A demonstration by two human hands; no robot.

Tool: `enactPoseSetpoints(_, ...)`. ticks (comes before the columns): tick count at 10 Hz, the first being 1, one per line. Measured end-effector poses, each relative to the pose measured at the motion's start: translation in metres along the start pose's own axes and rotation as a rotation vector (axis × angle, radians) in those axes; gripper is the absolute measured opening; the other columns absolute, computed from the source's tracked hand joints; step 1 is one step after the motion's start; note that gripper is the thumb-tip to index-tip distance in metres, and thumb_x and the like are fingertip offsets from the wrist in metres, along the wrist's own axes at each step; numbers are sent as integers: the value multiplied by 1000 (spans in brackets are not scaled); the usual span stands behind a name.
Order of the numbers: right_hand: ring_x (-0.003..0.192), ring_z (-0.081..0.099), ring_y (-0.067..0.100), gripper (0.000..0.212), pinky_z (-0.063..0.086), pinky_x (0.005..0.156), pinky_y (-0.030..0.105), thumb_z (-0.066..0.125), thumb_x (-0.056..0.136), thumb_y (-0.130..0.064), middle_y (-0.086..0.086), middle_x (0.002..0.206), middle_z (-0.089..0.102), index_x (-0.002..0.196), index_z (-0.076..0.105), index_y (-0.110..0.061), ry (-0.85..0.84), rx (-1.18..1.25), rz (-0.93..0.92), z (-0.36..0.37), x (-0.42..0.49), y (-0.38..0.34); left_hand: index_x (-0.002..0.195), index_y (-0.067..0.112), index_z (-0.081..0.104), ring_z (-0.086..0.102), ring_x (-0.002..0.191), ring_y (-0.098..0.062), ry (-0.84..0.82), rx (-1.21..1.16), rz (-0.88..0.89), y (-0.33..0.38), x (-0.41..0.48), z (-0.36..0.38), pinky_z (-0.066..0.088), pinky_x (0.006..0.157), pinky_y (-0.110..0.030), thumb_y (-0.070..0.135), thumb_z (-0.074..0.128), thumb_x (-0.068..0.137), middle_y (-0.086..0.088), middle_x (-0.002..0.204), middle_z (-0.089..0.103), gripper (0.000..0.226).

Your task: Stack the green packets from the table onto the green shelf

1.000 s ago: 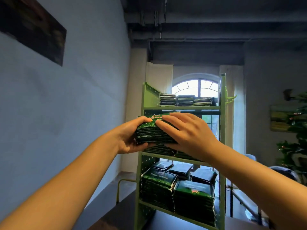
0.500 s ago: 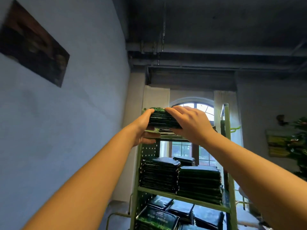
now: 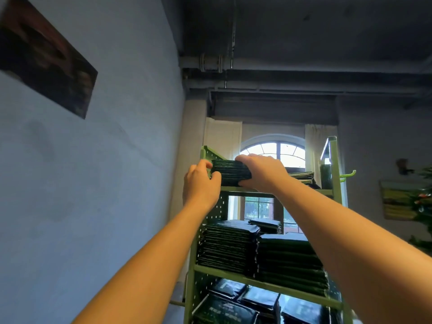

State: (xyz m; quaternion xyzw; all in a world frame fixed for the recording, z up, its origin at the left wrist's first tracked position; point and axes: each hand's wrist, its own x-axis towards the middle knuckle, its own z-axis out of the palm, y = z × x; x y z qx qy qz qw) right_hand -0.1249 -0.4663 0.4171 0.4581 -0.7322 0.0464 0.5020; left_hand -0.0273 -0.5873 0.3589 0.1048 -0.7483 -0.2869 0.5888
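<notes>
A stack of dark green packets (image 3: 230,173) rests at the left end of the top level of the green shelf (image 3: 336,183). My left hand (image 3: 201,183) grips its left end, thumb and fingers curled round it. My right hand (image 3: 261,171) lies over its right end, fingers curled over the top and thumb under the lower edge. More packets (image 3: 302,177) lie further right on the same level, partly hidden by my right wrist.
Tall piles of packets (image 3: 287,263) fill the middle level, and more packets (image 3: 224,312) lie on the level below. A blue wall with a dark picture (image 3: 46,64) is close on the left. An arched window (image 3: 273,148) is behind, a plant (image 3: 423,206) at the right.
Both hands lifted the stack from the middle level's height up to the top level and set it at the left end. The camera tilted upward.
</notes>
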Motion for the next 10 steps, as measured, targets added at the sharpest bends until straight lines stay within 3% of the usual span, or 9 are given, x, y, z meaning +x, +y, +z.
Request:
enactPoseSetpoints(1, 99, 56, 20, 50, 46, 77, 32, 67, 84, -41, -2, 114, 59, 127, 48, -25, -76, 76, 29, 1, 4, 4, 141, 15, 42, 48, 114, -23, -135, 132, 128, -2, -3, 8, 44, 93, -35, 16, 44, 98, -8, 134, 46, 43)
enactPoseSetpoints(3, 105, 54, 23, 56, 48, 85, 35, 52, 91, -51, 5, 123, 53, 136, 39, -19, -177, 72, 45, 10, 5, -2, 141, 13, 38, 52, 109, -25, -225, 166, 98, -4, -6, 13, 47, 94, -39, 18, 43, 99, -9, 135, 44, 43)
enactPoseSetpoints(4, 112, 51, 26, 56, 46, 90, 39, 41, 95, -53, 8, 129, 49, 139, 35, -19, -220, 38, 54, 13, 6, -5, 142, 15, 35, 48, 119, -28, -265, 264, 84, -8, -9, 15, 40, 100, -40, 21, 41, 99, -8, 142, 40, 44)
enactPoseSetpoints(5, 112, 49, 27, 51, 45, 93, 40, 36, 98, -49, 10, 130, 48, 139, 34, -17, -252, 27, 74, 16, 9, -8, 151, 13, 20, 30, 140, -24, -350, 386, 106, -13, -14, 20, 24, 113, -42, 28, 33, 103, -6, 157, 24, 52)
enactPoseSetpoints(7, 117, 47, 29, 52, 43, 96, 41, 34, 99, -45, 10, 138, 42, 143, 29, -17, -289, 23, 89, 21, 11, -9, 156, 15, 4, 0, 151, -17, -422, 461, 88, -24, -11, 19, 4, 121, -45, 31, 23, 105, 0, 164, 3, 57)
enactPoseSetpoints(9, 147, 8, 25, 57, 12, 117, 42, 27, 101, -46, 5, 160, 9, 151, 14, -22, -194, -83, 46, 16, -4, -6, 156, 18, 3, -3, 151, -15, -410, 443, 87, -22, -11, 12, 3, 120, -45, 35, 19, 106, 2, 164, -1, 55)
enactPoseSetpoints(10, 147, 9, 23, 53, 11, 117, 39, 29, 102, -41, 4, 159, 15, 150, 20, -21, -84, -109, 3, 7, -16, -7, 156, 19, 9, -1, 151, -14, -344, 380, 124, -19, -16, 5, 5, 121, -43, 35, 20, 106, 2, 164, 4, 53)
